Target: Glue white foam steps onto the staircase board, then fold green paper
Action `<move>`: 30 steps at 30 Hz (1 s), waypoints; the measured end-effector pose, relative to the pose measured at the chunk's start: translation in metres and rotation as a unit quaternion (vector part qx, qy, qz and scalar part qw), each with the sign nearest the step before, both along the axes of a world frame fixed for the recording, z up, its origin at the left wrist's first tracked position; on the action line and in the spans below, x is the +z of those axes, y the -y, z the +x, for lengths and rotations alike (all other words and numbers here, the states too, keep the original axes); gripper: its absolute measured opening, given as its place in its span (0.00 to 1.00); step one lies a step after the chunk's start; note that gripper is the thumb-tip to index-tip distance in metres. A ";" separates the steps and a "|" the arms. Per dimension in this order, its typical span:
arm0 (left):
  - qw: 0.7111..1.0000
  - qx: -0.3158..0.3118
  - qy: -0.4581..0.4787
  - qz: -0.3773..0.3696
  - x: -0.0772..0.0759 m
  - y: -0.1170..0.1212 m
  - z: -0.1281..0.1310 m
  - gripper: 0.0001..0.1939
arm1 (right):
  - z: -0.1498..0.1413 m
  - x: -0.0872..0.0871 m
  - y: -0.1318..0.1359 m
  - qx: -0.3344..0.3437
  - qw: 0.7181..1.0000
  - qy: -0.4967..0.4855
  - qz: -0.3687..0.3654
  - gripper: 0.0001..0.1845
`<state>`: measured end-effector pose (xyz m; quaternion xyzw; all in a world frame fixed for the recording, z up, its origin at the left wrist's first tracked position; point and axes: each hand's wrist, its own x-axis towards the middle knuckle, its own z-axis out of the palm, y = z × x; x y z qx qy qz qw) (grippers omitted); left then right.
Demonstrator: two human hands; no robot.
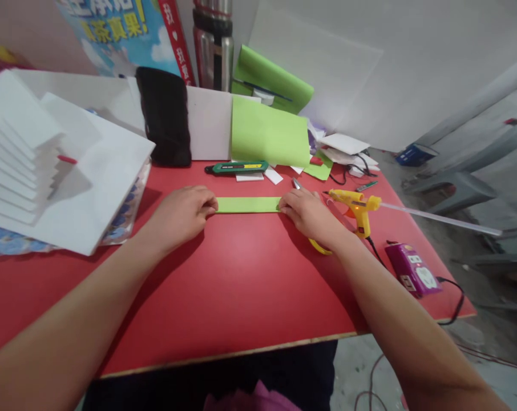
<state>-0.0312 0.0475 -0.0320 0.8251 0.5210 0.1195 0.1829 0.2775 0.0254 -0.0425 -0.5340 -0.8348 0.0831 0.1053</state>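
Note:
A narrow bright-green strip (249,205) lies lengthwise across the red table, its two ends covered by my fingers. My left hand (185,211) grips its left end between thumb and fingers. At the opposite end, my right hand (303,212) pinches the strip in the same way. Partly hidden under my right hand is a pair of scissors with a yellow handle (319,246); their metal tip shows beyond my knuckles. Just behind the strip rests a green utility knife (237,167) beside small white offcuts (273,175).
A yellow glue gun (358,206) with a long clear stick lies right, near a purple power strip (413,269) with cords. White boards (91,171) are stacked left. A black pouch (164,117), green sheets (269,132) and a steel flask (214,51) stand behind.

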 end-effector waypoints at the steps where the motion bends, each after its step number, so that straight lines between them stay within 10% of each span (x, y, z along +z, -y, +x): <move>1: 1.000 -0.001 0.003 0.001 0.000 0.000 0.000 0.10 | 0.001 0.000 -0.001 0.001 1.000 -0.004 -0.003 0.09; 18: 0.989 -0.073 -0.092 0.090 -0.001 0.006 0.003 0.24 | 0.002 -0.004 -0.007 -0.046 0.994 -0.093 -0.030 0.07; 30: 0.962 -0.146 -0.177 0.146 0.004 0.016 0.013 0.17 | -0.010 -0.009 0.016 0.020 0.978 0.145 0.150 0.17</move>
